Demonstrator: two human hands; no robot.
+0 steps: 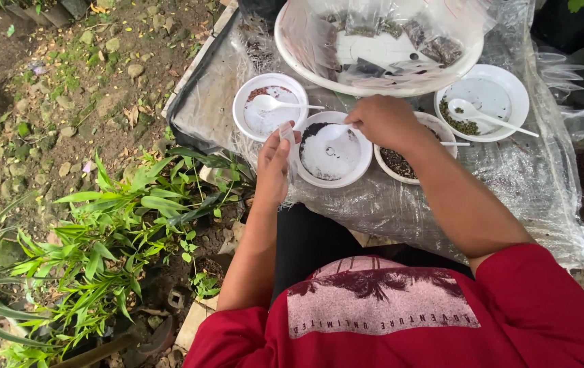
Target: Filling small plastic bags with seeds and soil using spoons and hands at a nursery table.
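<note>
Left hand (273, 165) pinches a small clear packet (287, 134) upright at the left rim of the middle white bowl (333, 153), grip closed on it. Right hand (384, 120) over the same bowl, fingers closed on a white spoon (335, 131) dipped toward dark seeds. Left bowl (270, 105) holds reddish bits and a spoon; bowl of dark seed (401, 163) partly under the right wrist; far right bowl (483, 102) has greenish seed (spoon too). Large basin (380, 44) of bagged packets behind. All on a plastic-covered table (537, 177); green plants (114, 232) at left
</note>
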